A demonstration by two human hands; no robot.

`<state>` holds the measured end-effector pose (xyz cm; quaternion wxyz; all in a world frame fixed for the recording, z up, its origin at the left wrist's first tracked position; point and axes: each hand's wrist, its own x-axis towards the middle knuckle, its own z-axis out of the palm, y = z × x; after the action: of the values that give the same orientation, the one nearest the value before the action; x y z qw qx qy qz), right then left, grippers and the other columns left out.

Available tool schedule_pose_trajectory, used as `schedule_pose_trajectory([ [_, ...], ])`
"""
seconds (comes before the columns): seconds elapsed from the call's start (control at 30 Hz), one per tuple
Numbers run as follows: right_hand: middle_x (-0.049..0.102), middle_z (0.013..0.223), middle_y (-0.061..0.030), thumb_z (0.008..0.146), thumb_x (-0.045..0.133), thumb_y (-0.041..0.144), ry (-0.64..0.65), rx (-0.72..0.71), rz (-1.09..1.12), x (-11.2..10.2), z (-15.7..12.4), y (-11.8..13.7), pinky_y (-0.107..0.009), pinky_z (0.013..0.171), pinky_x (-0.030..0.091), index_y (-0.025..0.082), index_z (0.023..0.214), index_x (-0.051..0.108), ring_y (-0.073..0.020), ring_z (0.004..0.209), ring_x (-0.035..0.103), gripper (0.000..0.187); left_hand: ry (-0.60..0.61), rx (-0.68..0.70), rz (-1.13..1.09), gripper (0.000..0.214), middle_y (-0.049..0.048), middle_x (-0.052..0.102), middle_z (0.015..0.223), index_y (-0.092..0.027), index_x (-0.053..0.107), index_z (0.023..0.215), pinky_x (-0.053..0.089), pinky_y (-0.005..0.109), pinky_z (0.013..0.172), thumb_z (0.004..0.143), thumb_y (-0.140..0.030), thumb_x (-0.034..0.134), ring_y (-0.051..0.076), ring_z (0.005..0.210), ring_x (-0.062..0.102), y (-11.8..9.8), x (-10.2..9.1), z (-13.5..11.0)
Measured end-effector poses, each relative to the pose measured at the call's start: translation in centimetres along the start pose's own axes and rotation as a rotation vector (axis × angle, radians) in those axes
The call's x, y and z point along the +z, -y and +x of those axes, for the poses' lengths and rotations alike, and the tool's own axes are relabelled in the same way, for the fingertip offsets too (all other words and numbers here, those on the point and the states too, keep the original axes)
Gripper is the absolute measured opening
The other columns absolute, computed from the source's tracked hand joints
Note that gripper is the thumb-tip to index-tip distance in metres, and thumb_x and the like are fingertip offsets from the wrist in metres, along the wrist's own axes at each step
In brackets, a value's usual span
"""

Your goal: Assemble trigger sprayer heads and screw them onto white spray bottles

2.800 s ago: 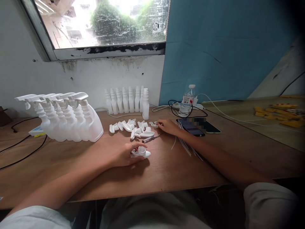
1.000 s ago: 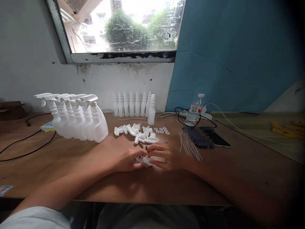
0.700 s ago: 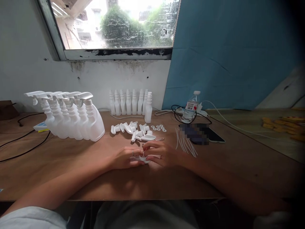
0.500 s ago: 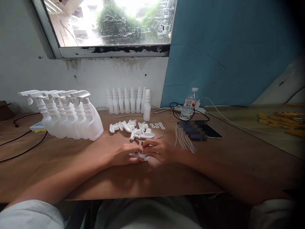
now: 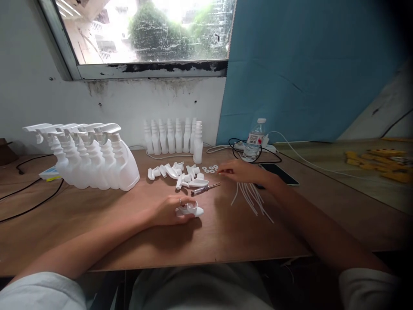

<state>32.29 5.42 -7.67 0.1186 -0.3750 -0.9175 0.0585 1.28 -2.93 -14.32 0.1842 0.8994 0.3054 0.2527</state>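
My left hand [image 5: 171,209] is closed around a white spray trigger head [image 5: 197,212], resting low over the tabletop with its round collar facing up. My right hand [image 5: 237,171] reaches over the right edge of a group of small white ring washers [image 5: 211,169]. Its fingertips are drawn together at the outermost washer, and what lies between them is hidden. Between the hands lies a screwdriver [image 5: 200,190] with a clear handle. Just beyond it is a loose pile of white trigger heads [image 5: 172,172]. Several thin white tubes [image 5: 250,196] fan out beneath my right forearm.
White spray bottles with triggers fitted [image 5: 97,165] stand in a row at the left. Slim white bottles without triggers [image 5: 170,137] line the wall. A water bottle [image 5: 253,144], cables and a dark phone [image 5: 284,174] are at the right. The table's front edge [image 5: 200,263] is close.
My right hand has left the trigger head and moved right and away from me to the washers. The left hand keeps the trigger head. Some tubes have shifted, and the screwdriver is now uncovered.
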Motion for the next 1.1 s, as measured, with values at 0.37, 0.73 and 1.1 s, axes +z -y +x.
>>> schedule_pose_trajectory([
  [0.37, 0.065, 0.082, -0.0031, 0.059, 0.05, 0.0, 0.369, 0.246, -0.108, 2.2, -0.7, -6.8, -0.02, 0.059, 0.035, 0.015, 0.079, 0.063, -0.0144, 0.071, 0.057, 0.028, -0.085, 0.028, 0.016, 0.035, 0.0054, 0.072, 0.094, -0.019, 0.064, 0.108, 0.053, 0.023, 0.071, 0.075, -0.031, 0.066, 0.015, 0.074, 0.065, 0.1, 0.6, 0.0],
  [0.73, 0.065, 0.08, -0.0029, 0.06, 0.05, 0.001, 0.36, 0.228, -0.183, 1.6, -0.2, -4.4, -0.022, 0.059, 0.029, 0.016, 0.072, 0.058, -0.0151, 0.072, 0.055, 0.021, -0.039, 0.06, 0.087, 0.038, 0.0061, 0.071, 0.098, -0.02, 0.06, 0.115, 0.052, 0.026, 0.078, 0.081, -0.036, 0.062, 0.017, 0.082, 0.066, 0.1, 0.1, 0.0],
  [1.1, 0.062, 0.079, -0.0046, 0.064, 0.049, 0.001, 0.292, 0.255, -0.209, 1.2, -0.3, -4.2, -0.023, 0.057, 0.029, 0.015, 0.075, 0.056, -0.0143, 0.069, 0.053, 0.02, -0.01, -0.104, 0.073, 0.053, 0.0001, 0.069, 0.084, -0.023, 0.051, 0.126, 0.048, 0.023, 0.06, 0.078, -0.042, 0.064, 0.014, 0.064, 0.061, -0.3, 0.0, -0.1],
])
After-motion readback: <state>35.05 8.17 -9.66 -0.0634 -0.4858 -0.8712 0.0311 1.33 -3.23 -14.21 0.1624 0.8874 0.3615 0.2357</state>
